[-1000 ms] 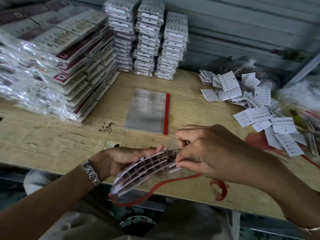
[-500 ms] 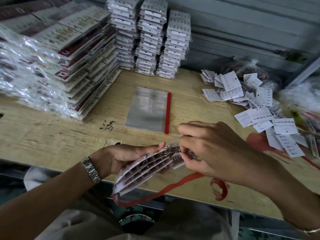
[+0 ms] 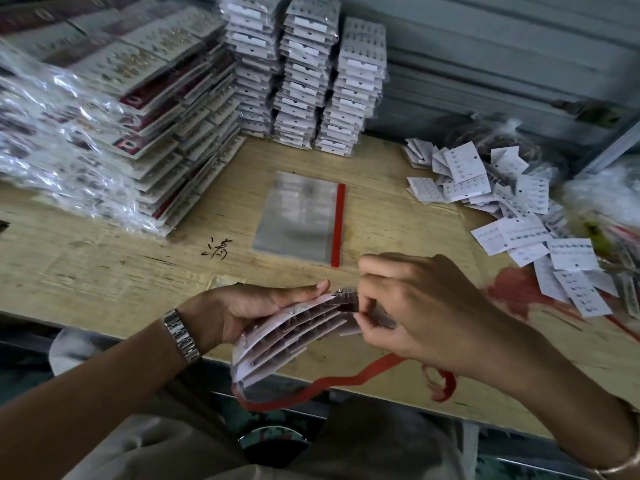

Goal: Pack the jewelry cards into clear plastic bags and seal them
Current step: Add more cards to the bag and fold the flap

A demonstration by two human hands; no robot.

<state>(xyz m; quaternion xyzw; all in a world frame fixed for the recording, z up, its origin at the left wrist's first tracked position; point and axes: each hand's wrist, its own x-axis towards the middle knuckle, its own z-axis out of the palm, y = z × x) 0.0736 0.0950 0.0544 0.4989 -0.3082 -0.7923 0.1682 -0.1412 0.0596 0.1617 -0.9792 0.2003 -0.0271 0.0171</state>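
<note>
Packed stacks (image 3: 304, 81) sit behind the empty bag (image 3: 298, 216), tons of loose cards (image 3: 519, 209) wait right of it, and in front my left hand (image 3: 256, 313) grips a card bundle (image 3: 294, 337) while my right hand (image 3: 426, 317) pinches its end.

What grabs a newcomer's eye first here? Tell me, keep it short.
Front and centre, the left hand grips a fanned bundle of jewelry cards while the right hand pinches its end. Behind them lies a clear bag with a red strip, and tall stacks of packed cards fill the back left.
</note>
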